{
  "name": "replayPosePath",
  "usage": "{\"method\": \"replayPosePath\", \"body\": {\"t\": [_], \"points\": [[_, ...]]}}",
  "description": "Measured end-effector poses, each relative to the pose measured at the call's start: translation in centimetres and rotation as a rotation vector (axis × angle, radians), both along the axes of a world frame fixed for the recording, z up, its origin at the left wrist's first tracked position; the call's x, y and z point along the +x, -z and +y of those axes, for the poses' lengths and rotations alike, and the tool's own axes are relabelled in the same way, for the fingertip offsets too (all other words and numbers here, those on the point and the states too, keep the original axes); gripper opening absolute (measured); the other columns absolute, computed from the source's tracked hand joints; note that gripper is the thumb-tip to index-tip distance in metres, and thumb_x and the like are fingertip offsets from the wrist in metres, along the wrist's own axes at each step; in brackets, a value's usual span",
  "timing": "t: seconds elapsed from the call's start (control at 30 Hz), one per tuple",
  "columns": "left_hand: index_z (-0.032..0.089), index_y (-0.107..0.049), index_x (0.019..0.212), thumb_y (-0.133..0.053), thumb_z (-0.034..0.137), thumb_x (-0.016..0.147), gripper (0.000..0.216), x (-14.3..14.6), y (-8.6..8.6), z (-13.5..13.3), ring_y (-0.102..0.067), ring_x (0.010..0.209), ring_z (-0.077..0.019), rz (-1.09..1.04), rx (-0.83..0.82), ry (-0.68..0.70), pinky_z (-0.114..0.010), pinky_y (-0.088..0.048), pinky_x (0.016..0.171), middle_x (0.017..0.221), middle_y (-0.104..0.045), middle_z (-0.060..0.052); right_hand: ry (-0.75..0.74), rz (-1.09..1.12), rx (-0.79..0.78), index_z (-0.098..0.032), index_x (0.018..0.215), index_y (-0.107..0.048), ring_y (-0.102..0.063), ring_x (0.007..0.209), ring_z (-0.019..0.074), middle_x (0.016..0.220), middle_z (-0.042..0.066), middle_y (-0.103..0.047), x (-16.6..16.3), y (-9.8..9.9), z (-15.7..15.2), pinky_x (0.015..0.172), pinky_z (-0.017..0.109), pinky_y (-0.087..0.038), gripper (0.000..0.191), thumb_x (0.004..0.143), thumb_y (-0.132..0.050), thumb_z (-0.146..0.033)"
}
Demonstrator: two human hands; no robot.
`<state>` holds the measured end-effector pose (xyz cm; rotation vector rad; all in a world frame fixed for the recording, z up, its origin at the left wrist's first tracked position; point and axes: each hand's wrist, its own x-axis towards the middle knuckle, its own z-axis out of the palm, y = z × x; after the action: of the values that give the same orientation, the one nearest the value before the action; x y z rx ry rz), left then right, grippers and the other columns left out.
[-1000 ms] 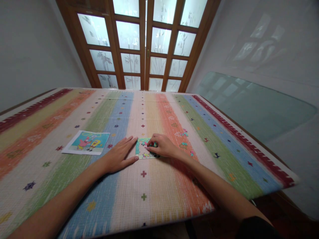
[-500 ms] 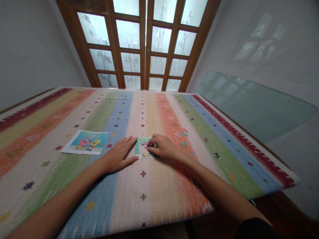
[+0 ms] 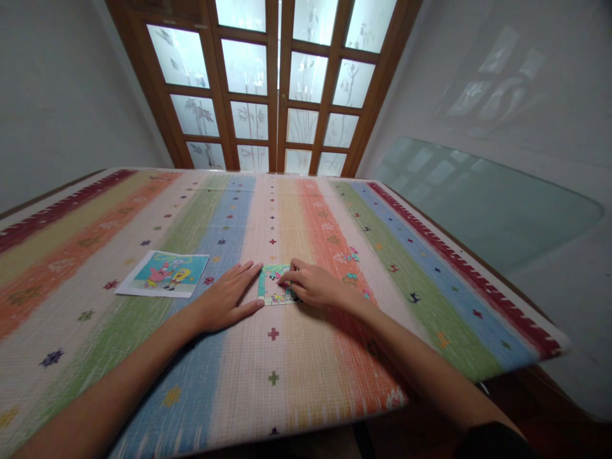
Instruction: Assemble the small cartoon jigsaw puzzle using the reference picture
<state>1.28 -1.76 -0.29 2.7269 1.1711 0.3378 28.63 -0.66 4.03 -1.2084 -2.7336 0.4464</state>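
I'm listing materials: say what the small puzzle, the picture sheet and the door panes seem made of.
Small puzzle: perhaps printed cardboard, thin and flat; finish unclear. Picture sheet: probably paper, seemingly matte, thin with white margins. Door panes: likely frosted glass, milky and letting light through.

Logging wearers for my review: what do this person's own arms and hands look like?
The left hand and right hand wear no visible gloves, rings or watch. The left forearm and right forearm are bare. On the right, a black sleeve shows at the lower edge; on the left, no sleeve shows.
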Motion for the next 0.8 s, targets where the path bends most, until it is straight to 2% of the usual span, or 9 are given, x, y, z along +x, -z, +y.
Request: {"method": "replayPosePath", "body": {"t": [0.2,0.33,0.43,0.57,0.67,0.8], "points": [[0.016,-0.021,0.163,-0.036,0.064,0.103,0.079,-0.1,0.0,0.0,-0.032,0.152,-0.0326,0.008,0.018,0.001,-0.050,-0.027,0.124,0.165,-0.032,-0.015,0.008,0.074,-0.021,-0.022,0.132,-0.065,-0.058,0.094,0.0184,0.118,0.009,-0.057,1.9,-0.3,-0.3,0.085,0.028,-0.045,0.041,0.097,-0.050,-0.007],[0.017,-0.022,0.163,-0.036,0.064,0.103,0.078,-0.1,0.1,0.0,-0.034,0.151,-0.0333,0.017,0.034,-0.002,-0.049,-0.028,0.123,0.165,-0.034,-0.015,0.092,0.165,0.004,-0.020,0.122,-0.067,-0.059,0.099,0.0193,0.113,0.008,-0.059,5.1,-0.8,0.0,0.090,0.030,-0.045,0.040,0.092,-0.049,-0.001],[0.017,-0.021,0.163,-0.037,0.062,0.103,0.077,-0.2,0.1,0.1,-0.034,0.151,-0.0341,0.019,0.039,0.003,-0.050,-0.029,0.123,0.165,-0.034,-0.014,0.163,0.214,0.038,-0.017,0.111,-0.069,-0.059,0.096,0.0195,0.107,0.008,-0.061,8.1,-1.2,0.2,0.088,0.030,-0.046,0.035,0.088,-0.049,-0.002],[0.019,-0.020,0.164,-0.039,0.061,0.103,0.077,-0.3,0.1,0.1,-0.035,0.150,-0.0340,0.008,0.044,0.008,-0.050,-0.030,0.123,0.164,-0.034,-0.014,0.214,0.286,0.045,-0.017,0.103,-0.070,-0.060,0.096,0.0196,0.104,0.008,-0.064,12.0,-1.5,-0.4,0.089,0.031,-0.046,0.037,0.083,-0.042,-0.003],[0.017,-0.022,0.163,-0.039,0.061,0.102,0.077,-0.3,0.1,0.2,-0.035,0.150,-0.0342,0.008,0.041,0.004,-0.050,-0.030,0.123,0.164,-0.035,-0.014,0.278,0.286,0.069,-0.017,0.103,-0.072,-0.061,0.091,0.0191,0.100,0.008,-0.064,14.3,-1.4,-1.3,0.085,0.030,-0.046,0.037,0.083,-0.042,-0.007],[0.015,-0.025,0.161,-0.037,0.063,0.102,0.078,-0.2,0.0,0.1,-0.034,0.151,-0.0342,0.016,0.026,-0.003,-0.049,-0.029,0.124,0.165,-0.034,-0.016,0.372,0.233,0.044,-0.016,0.104,-0.074,-0.058,0.073,0.0163,0.097,0.009,-0.065,16.4,-0.7,-2.4,0.075,0.028,-0.046,0.029,0.089,-0.049,-0.015]]}}
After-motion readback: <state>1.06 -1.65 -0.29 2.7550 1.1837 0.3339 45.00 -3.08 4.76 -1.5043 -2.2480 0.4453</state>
